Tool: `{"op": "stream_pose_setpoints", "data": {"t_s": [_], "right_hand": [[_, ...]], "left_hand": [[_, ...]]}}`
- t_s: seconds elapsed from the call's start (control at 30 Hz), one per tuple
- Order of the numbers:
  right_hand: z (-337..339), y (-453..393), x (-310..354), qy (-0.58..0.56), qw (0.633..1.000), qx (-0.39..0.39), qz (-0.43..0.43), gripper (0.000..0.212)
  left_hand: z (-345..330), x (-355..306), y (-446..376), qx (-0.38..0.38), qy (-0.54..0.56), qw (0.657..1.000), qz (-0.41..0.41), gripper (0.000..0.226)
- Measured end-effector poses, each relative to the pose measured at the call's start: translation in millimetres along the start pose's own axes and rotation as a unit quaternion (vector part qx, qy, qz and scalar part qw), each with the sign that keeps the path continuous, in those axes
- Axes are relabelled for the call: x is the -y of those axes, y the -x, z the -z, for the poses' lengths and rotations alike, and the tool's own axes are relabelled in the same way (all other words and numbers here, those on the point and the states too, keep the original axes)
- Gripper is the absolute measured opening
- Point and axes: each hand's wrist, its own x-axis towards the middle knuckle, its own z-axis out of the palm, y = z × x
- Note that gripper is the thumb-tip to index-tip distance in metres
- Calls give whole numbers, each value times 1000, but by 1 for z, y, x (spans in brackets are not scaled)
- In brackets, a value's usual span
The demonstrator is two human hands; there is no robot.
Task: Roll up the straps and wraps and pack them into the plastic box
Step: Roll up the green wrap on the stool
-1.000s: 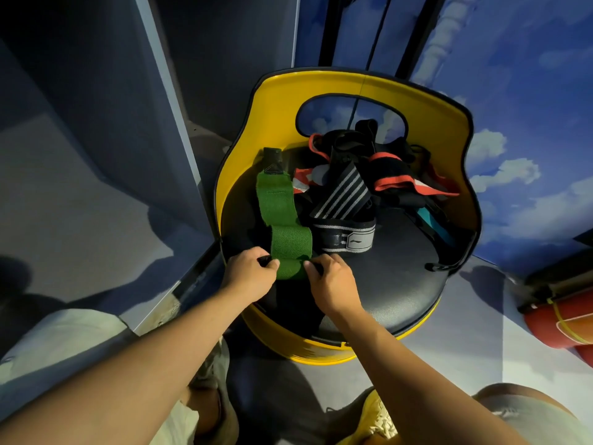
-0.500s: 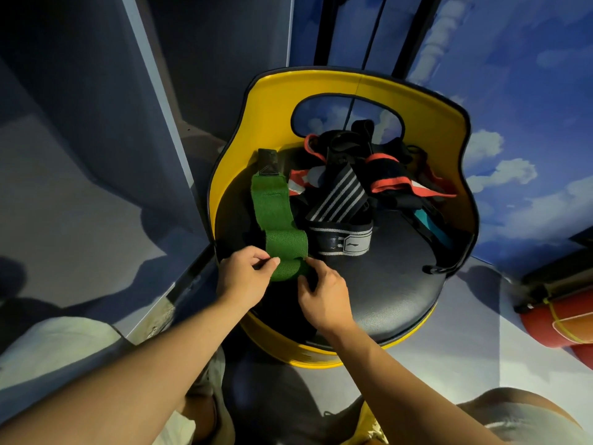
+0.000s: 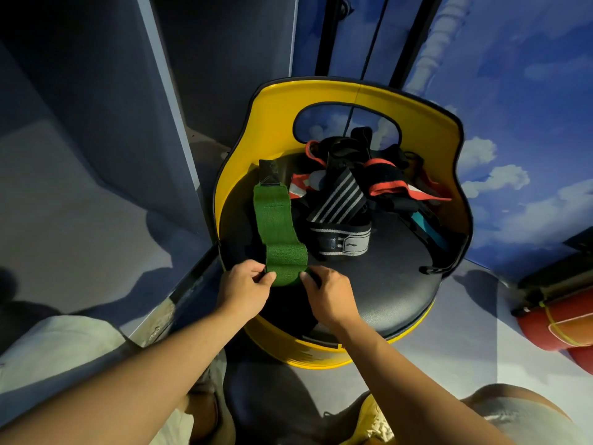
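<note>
A green wrap (image 3: pixel 276 226) lies lengthwise on the black seat of a yellow chair (image 3: pixel 398 271), with a black tab at its far end. Its near end is rolled into a small coil. My left hand (image 3: pixel 245 289) pinches the coil's left side and my right hand (image 3: pixel 327 295) pinches its right side. Right of it lies a black wrap with white stripes (image 3: pixel 340 220). Behind that sits a tangled heap of black, red and teal straps (image 3: pixel 391 181). No plastic box is in view.
The chair's yellow back (image 3: pixel 346 94) curves round the far side of the seat. A grey-blue panel (image 3: pixel 106 123) stands to the left. A red cylinder (image 3: pixel 558 326) lies on the floor at the right. My knees show at the bottom.
Both hands keep their pinch on the green wrap's near end and have turned it slightly; the rolled coil sits a little farther up the wrap.
</note>
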Motion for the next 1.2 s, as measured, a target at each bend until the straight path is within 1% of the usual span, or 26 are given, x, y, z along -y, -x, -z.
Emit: {"op": "stream_pose_setpoints", "data": {"t_s": [0.1, 0.2, 0.3, 0.43, 0.53, 0.67, 0.73, 0.8, 0.93, 0.97, 1.03, 1.13, 1.2], "right_hand": [[-3, -13, -2, 11, 1000, -7, -6, 33], [-4, -23, 3, -25, 998, -48, -19, 30], [-6, -27, 11, -90, 991, -67, -67, 29], [-9, -26, 16, -54, 992, -60, -93, 29], [-8, -19, 21, -47, 994, -30, -90, 28], [2, -8, 21, -64, 994, 25, -89, 44], [8, -2, 18, -49, 995, 40, -72, 45], [12, 3, 18, -32, 997, 53, -55, 41], [10, 7, 12, -7, 998, 60, -25, 22], [7, 5, 10, 6, 998, 58, -16, 21], [3, 0, 7, 27, 998, 57, -12, 26], [3, -12, 7, 36, 998, 52, -24, 38], [2, -21, 7, 39, 998, 42, -39, 42]], "left_hand": [[0, -6, -6, -21, -16, 1000, 11, 36], [0, -15, -12, -43, -16, 998, 30, 37], [-4, -16, -20, -62, 52, 995, 53, 34], [-7, -19, -21, -80, 133, 984, 92, 34], [-8, -21, -12, -60, 120, 986, 96, 31], [-8, -14, 2, -17, 127, 987, 94, 38], [-6, -7, 6, -11, 114, 989, 94, 40], [-4, -3, 9, -4, 96, 991, 92, 41], [1, -2, 8, 22, 46, 996, 73, 41], [3, -3, 6, 25, 34, 997, 69, 41], [5, -5, 1, 27, 15, 997, 67, 42], [7, -10, -9, 27, 1, 997, 74, 48], [7, -13, -16, 23, -12, 996, 87, 49]]}}
